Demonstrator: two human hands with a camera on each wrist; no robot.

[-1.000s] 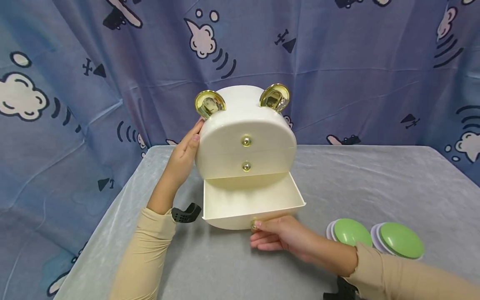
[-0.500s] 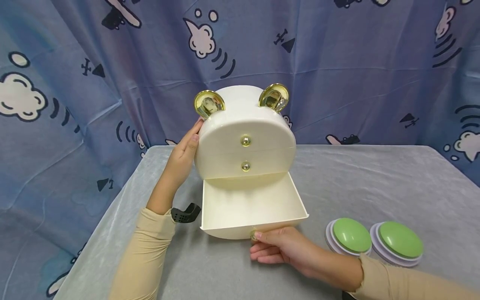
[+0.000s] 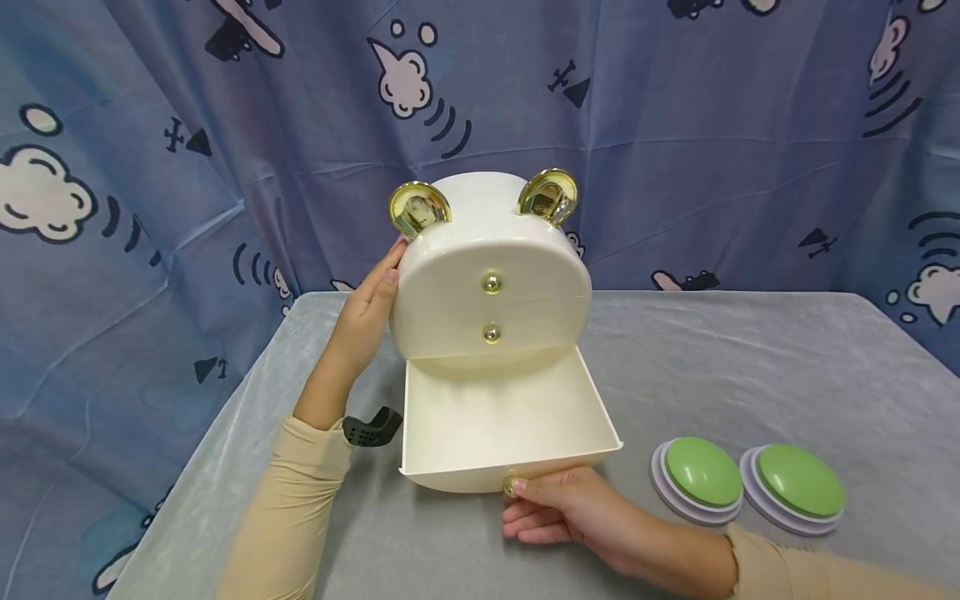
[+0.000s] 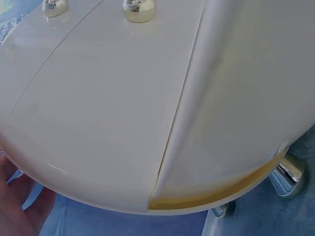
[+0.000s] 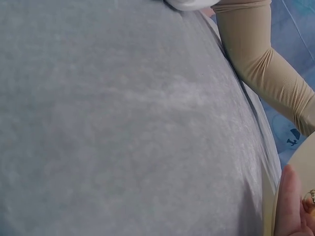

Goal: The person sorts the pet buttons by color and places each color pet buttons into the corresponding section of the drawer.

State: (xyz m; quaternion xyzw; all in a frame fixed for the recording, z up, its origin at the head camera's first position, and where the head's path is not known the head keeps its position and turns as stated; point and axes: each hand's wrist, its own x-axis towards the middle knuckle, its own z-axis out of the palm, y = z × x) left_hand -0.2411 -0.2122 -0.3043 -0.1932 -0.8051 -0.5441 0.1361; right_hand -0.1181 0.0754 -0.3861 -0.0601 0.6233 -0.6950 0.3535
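Note:
A white rounded drawer box with two gold ears stands on the table. Its bottom drawer is pulled far out and its inside is bare. The two upper drawers, each with a gold knob, are closed. My left hand lies against the box's left side, below the left ear, with the fingers partly hidden behind it. At the drawer's front, my right hand pinches the bottom gold knob between thumb and finger. The left wrist view shows the box front up close.
Two green domed push buttons on pale bases sit side by side on the right of the grey cloth-covered table. A blue patterned curtain hangs right behind the table. A black wrist mount sticks out beside the left forearm.
My right hand has drawn the bottom drawer further out, toward the table's front edge. The left hand has stayed against the box, which has not moved.

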